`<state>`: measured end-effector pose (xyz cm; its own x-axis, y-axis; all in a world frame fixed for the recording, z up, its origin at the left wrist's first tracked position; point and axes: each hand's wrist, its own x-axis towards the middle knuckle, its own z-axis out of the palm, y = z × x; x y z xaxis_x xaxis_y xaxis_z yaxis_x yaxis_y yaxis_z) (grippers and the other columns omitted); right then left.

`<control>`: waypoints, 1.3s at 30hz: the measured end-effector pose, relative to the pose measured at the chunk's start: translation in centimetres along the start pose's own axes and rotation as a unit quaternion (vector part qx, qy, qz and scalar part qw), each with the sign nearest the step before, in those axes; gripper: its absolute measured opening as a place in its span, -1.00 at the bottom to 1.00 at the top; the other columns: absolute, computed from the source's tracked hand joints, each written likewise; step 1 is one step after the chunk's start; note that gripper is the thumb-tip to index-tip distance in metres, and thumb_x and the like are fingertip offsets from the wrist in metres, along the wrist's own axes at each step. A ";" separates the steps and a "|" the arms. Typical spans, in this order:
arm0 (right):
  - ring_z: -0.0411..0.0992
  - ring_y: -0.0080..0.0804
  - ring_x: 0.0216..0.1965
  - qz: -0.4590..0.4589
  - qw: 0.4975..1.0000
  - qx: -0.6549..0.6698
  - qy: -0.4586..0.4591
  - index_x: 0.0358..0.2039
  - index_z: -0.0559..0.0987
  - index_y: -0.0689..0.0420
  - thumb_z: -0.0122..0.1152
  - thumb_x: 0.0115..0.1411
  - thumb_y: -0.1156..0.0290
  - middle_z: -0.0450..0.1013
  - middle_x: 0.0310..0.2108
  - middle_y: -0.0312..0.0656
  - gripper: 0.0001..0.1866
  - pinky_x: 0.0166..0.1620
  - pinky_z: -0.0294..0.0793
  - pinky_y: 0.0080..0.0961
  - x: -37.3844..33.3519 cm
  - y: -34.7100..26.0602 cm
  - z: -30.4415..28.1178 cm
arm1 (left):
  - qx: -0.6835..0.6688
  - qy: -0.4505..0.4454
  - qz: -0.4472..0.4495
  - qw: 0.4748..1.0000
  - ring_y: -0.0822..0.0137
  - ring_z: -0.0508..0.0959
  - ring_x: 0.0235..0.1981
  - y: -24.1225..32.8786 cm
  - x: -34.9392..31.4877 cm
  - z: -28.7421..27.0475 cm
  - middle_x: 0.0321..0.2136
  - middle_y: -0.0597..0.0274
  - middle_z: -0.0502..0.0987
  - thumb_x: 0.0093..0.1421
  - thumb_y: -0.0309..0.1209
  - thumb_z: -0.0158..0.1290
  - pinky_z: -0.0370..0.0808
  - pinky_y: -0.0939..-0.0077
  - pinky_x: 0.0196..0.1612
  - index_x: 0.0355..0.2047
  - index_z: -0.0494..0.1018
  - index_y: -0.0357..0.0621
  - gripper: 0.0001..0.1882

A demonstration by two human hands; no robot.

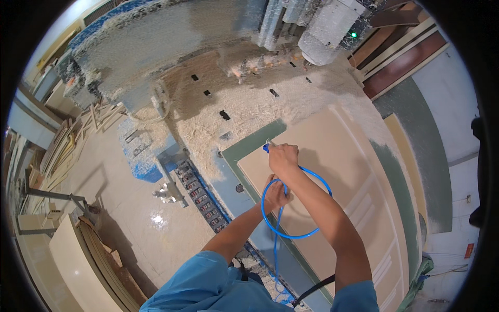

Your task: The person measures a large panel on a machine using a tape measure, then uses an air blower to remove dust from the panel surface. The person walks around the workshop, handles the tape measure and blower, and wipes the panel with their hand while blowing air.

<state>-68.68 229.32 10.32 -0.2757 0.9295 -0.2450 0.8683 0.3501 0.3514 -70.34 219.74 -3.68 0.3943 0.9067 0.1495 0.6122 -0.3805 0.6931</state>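
Note:
My right hand (284,158) is closed around a blue air blow gun (266,147), most of which the fingers hide. It hovers over the near left corner of a cream panel (332,151) with raised moulding lines. Just below it, my left hand (279,194) is wrapped round the blue air hose (291,237). The hose makes a loose loop about both hands, then drops past the panel's edge toward my body. Green sheet (254,139) shows under the panel along its border.
Pale wood dust (244,112) covers the machine bed beyond the panel. A dust-coated machine head (330,31) with a green light hangs at the far right, beside a grey gantry (171,39). Leftward, boards (99,249) lean near a metal frame, and offcuts (67,151) lie on the floor.

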 end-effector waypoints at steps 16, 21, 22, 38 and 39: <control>0.59 -0.25 -0.06 0.158 0.984 0.080 0.015 -0.02 0.57 0.04 -0.01 0.27 0.39 0.58 -0.09 -0.13 -0.70 -0.08 0.57 -0.24 11.0 12.2 8.5 | -0.233 -0.042 0.049 0.970 0.18 0.10 0.41 -2.0 14.1 6.8 0.32 0.20 0.30 0.22 0.05 -0.13 -0.21 0.02 0.48 0.25 0.34 0.12 -0.37; 0.58 -0.31 -0.05 0.215 0.972 0.089 0.031 -0.04 0.59 0.03 0.01 0.28 0.37 0.61 -0.12 -0.19 -0.71 -0.10 0.57 -0.33 15.0 17.7 11.0 | 0.208 -0.078 0.101 0.970 0.11 0.02 0.44 -0.9 16.3 5.6 0.39 0.19 0.15 0.24 0.10 -0.11 -0.21 0.00 0.47 0.34 0.23 0.14 -0.30; 0.58 -0.34 -0.06 0.226 0.969 0.087 0.042 -0.04 0.60 0.03 0.04 0.27 0.36 0.63 -0.14 -0.23 -0.71 -0.11 0.58 -0.36 15.9 18.8 11.3 | 0.207 -0.068 0.106 0.970 0.10 0.00 0.45 -0.6 16.9 5.1 0.40 0.19 0.11 0.25 0.11 -0.10 -0.20 0.00 0.47 0.36 0.21 0.15 -0.29; 0.59 0.03 -0.19 0.289 0.914 0.273 0.077 0.39 0.20 -0.40 -0.01 0.37 0.05 0.58 -0.19 0.06 -0.42 -0.08 0.55 -0.03 5.2 31.0 20.5 | 0.080 0.016 0.074 0.994 0.04 0.18 0.39 0.8 19.1 4.4 0.34 0.06 0.25 0.20 0.00 0.04 0.00 -0.01 0.44 0.27 0.32 0.01 -0.33; 0.58 0.04 -0.19 0.355 0.892 0.266 0.084 0.39 0.20 -0.43 -0.01 0.38 0.04 0.58 -0.19 0.05 -0.43 -0.08 0.54 -0.02 4.3 32.8 21.9 | 0.083 0.024 0.071 0.994 0.05 0.18 0.39 1.0 19.1 4.4 0.33 0.05 0.25 0.18 0.00 0.05 0.01 -0.01 0.44 0.26 0.33 0.02 -0.33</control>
<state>-32.34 242.25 1.02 0.4025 0.9151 0.0237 0.9094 -0.3968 -0.1246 -59.20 235.92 -3.24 0.4542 0.8477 0.2739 0.6583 -0.5265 0.5380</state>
